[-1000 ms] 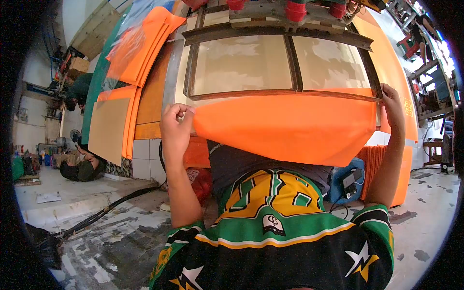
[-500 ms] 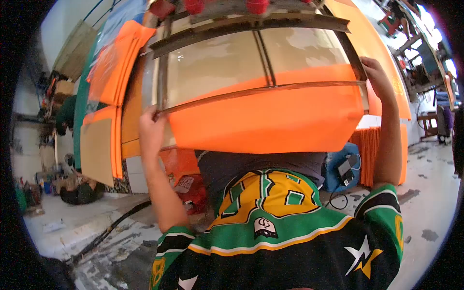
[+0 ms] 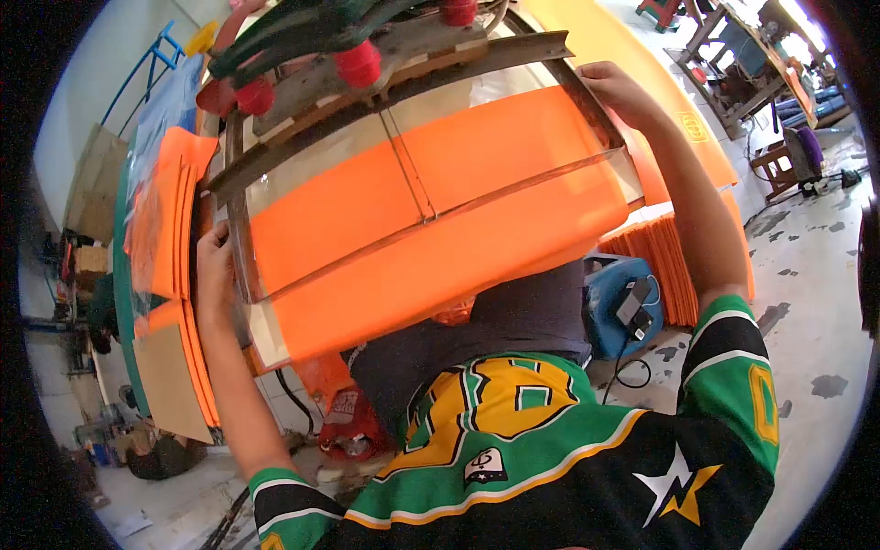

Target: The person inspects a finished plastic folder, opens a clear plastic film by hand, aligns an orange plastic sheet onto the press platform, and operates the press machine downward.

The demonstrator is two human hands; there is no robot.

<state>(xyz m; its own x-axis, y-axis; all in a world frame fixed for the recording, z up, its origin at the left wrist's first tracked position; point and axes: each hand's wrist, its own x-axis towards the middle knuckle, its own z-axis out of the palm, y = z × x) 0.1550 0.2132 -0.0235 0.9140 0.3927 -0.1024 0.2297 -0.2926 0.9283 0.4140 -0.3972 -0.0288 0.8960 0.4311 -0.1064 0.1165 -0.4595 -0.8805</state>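
Note:
A dark metal frame (image 3: 240, 211) lies across the work surface before me, with a thin bar along its near side and a pair of thin rods down its middle. Under it is a bright orange sheet (image 3: 440, 266) on a cream board (image 3: 268, 337); its near edge hangs toward my lap. My left hand (image 3: 214, 266) is at the left side of the frame, its fingers curled at the edge. At the upper right, my right hand (image 3: 621, 92) has its fingers closed on the frame's right side bar.
Above the frame sits machinery with red cylindrical parts (image 3: 357, 64). Stacked orange sheets (image 3: 174, 220) lie at left, near a tan board (image 3: 170, 376). More orange sheets (image 3: 646, 261) stand at right behind a blue case (image 3: 619, 316) with a cable. A red bag (image 3: 353, 426) is below.
The orange sheet now reaches farther up beneath the frame, covering most of the cream board. My view has tilted, and both hands still hold the frame's sides.

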